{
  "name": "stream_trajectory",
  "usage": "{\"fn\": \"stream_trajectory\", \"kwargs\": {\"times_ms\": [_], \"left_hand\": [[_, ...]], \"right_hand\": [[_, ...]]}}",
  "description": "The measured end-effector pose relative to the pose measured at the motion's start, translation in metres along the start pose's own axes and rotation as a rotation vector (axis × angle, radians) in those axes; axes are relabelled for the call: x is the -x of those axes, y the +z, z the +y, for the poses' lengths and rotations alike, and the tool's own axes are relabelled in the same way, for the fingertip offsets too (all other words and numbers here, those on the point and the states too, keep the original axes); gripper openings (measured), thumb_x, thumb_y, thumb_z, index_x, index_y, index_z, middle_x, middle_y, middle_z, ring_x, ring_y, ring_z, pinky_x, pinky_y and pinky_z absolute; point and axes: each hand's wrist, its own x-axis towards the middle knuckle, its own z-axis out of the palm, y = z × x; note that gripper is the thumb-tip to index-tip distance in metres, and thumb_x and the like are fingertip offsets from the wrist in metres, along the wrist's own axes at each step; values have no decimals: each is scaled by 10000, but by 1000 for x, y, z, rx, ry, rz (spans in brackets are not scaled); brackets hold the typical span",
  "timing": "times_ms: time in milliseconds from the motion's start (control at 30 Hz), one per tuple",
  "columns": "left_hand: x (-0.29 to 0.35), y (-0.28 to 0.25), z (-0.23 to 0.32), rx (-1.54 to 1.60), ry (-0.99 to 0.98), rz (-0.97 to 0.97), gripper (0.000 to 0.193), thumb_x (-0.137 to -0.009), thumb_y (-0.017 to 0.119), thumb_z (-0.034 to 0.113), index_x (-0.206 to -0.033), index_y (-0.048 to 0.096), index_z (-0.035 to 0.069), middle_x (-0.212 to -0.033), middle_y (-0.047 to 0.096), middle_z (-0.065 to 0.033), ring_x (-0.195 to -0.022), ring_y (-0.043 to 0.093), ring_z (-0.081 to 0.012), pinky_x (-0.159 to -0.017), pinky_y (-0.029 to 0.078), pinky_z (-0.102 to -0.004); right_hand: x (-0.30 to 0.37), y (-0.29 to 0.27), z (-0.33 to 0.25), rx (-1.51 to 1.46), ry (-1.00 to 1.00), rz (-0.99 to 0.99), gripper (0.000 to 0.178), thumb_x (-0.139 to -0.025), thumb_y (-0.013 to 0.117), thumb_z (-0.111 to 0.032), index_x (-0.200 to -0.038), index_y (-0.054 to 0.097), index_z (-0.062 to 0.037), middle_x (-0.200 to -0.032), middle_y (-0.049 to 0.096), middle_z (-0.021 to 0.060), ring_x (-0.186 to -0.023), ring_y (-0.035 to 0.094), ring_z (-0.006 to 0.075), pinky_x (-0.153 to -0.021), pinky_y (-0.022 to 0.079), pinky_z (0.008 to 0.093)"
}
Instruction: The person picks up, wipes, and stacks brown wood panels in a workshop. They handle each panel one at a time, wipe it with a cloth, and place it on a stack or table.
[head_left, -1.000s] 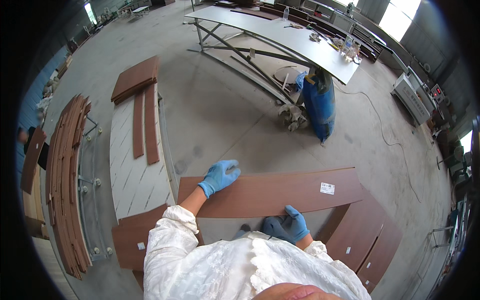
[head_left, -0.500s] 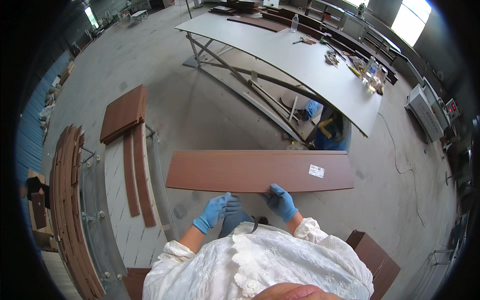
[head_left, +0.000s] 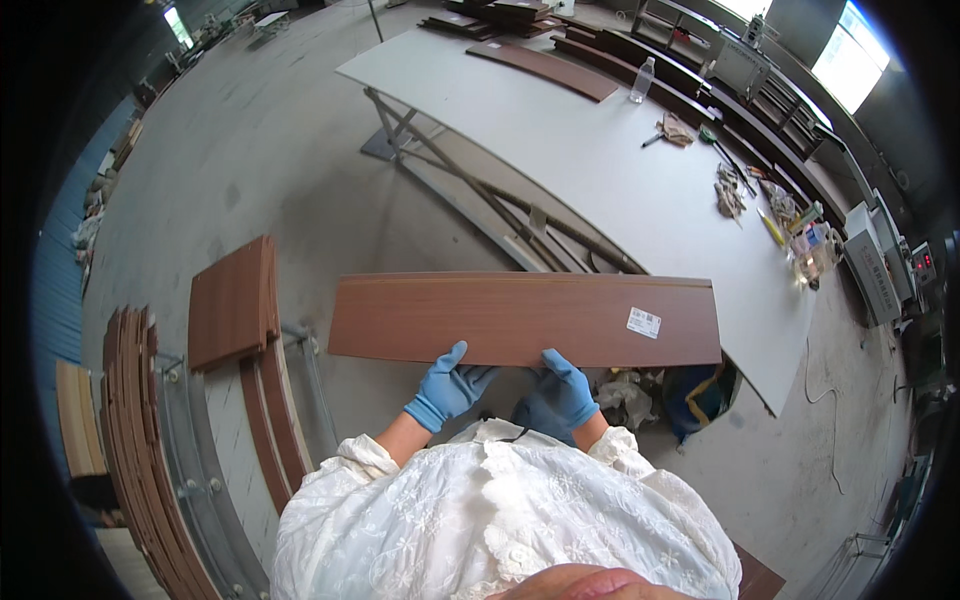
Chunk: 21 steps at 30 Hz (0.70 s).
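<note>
At the far left, a stack of curved brown boards (head_left: pixel 125 440) stands on edge beside a metal rack (head_left: pixel 200 470). On the rack lie two narrow brown strips (head_left: pixel 275 420), and a short stack of brown panels (head_left: pixel 232 303) rests across its upper end. Bare concrete floor (head_left: pixel 250 160) stretches wide above and to the left of that stack, leaving open room toward the back of the hall.

The left hand (head_left: pixel 447 388), in a blue glove, grips the near long edge of a long brown board (head_left: pixel 520 318), thumb on top and fingers underneath. Just beside it, the right hand (head_left: pixel 562 390), also gloved in blue, clamps the same edge the same way. The board is held level in front of the chest, lengthwise from left to right, with a small white label (head_left: pixel 644 322) near its right end. Its left end hangs free over the floor close to the panel stack; its far edge overlaps the near rim of a big white table (head_left: pixel 600 170).

Beyond, on the table, lie a plastic bottle (head_left: pixel 640 80), rags and small tools (head_left: pixel 730 190). Another dark board (head_left: pixel 545 68) lies near the table's far edge.
</note>
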Motion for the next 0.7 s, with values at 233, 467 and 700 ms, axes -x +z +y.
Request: {"fn": "stream_trajectory", "kwargs": {"times_ms": [233,467,700], "left_hand": [[-199,66,141,-139,51,39,405,-910,740,244,-1275,646,93,-1262,681,-98,-1200,630,-283,-1077,504,-486],[-325,134,281,-179,106,52,405,-917,735,256,-1281,649,100,-1248,688,-98,-1182,651,-293,-1047,529,-504],[-460,170,425,-192,161,-29,388,-936,716,237,-1288,646,91,-1286,679,-109,-1222,633,-302,-1091,506,-510]], "right_hand": [[-157,-59,-122,677,54,147,438,-1018,638,-260,-1372,601,-4,-1348,636,143,-1223,607,249,-1051,479,367],[-198,-52,-210,1547,484,373,717,-946,616,-559,-1389,582,4,-1356,639,235,-1257,611,340,-1071,455,402],[-310,-29,-179,1819,417,775,461,-971,551,-488,-1049,679,-52,-1004,712,257,-992,675,429,-849,516,529]]}}
